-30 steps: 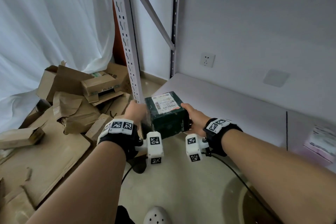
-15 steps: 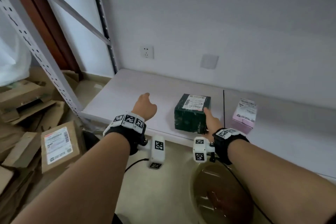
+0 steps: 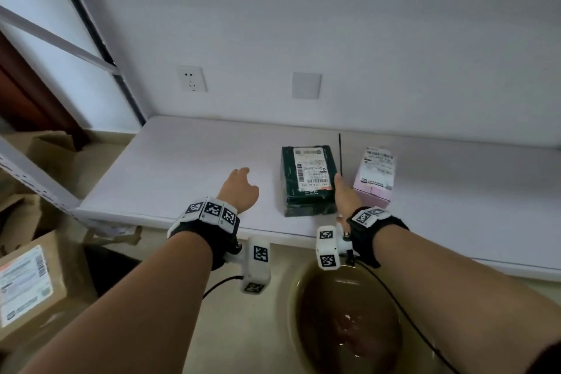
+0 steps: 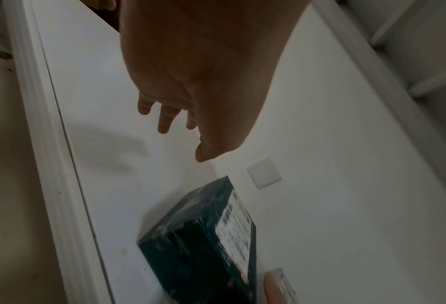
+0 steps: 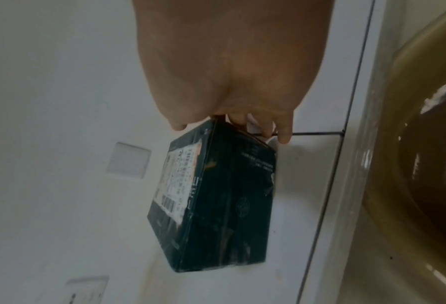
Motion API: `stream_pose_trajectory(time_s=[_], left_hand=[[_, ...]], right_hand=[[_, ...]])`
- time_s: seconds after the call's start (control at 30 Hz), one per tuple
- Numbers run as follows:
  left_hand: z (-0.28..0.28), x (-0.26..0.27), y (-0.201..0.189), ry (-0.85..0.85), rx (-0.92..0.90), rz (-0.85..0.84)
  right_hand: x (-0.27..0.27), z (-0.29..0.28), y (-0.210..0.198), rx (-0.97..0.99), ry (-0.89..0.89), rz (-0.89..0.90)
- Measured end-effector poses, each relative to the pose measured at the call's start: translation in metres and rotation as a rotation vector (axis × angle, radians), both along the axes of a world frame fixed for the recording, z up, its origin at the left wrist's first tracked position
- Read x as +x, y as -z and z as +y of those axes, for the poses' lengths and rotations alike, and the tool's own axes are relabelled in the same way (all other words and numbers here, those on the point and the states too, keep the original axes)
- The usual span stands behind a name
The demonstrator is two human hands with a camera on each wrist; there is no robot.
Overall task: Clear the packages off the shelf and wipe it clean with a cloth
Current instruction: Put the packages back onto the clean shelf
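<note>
Shelf [image 3: 188,167]: white, low, with a dark seam between two boards; front edge runs just above the basin.
Dark green package [image 3: 308,179]: upright on the shelf, just left of the seam, white shipping label on top.
Pink package [image 3: 375,179]: on the shelf just right of the seam, near the green one, white label on top.
Right hand [image 3: 344,194]: between the two packages, against the green package's right side; grip clamped on it, thumb on the top edge, fingers [image 5: 284,131] curled down the side.
Left hand [image 3: 239,188]: above bare shelf, left of the green package and apart from it; grip apart, fingers [image 4: 164,121] loosely extended, holding nothing.
Basin [image 3: 303,288]: brownish, on the floor below the shelf edge, dark water inside with something reddish, too blurred to name.
Cardboard boxes [image 3: 33,282]: piled on the floor at left, nearest one labelled.
Wall: white socket [image 3: 192,79] and blank plate [image 3: 306,85] behind the shelf.
</note>
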State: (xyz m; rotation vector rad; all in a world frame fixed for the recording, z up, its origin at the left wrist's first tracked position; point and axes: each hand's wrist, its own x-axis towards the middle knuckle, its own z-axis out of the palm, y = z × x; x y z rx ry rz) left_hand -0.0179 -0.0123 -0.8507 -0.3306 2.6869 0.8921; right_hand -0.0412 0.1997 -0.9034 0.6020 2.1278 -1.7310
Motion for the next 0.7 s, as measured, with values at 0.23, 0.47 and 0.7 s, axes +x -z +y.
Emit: stream_pose_trajectory(time_s=[0.23,0.47,0.7], left_hand=[[0.055,-0.001,0.011,0.251,-0.048,-0.020],[0.079,0.004,0.018,0.280,-0.093,-0.082],[0.105,-0.006,0.020,0.306,-0.027,-0.034]], right_hand=[[0.019,0.046,-0.017,0.681,-0.304,0.177],[0.024,0.096,-0.031,1.019,-0.281,0.445],[0.017,0.117,-0.011,0.791,-0.380,0.244]])
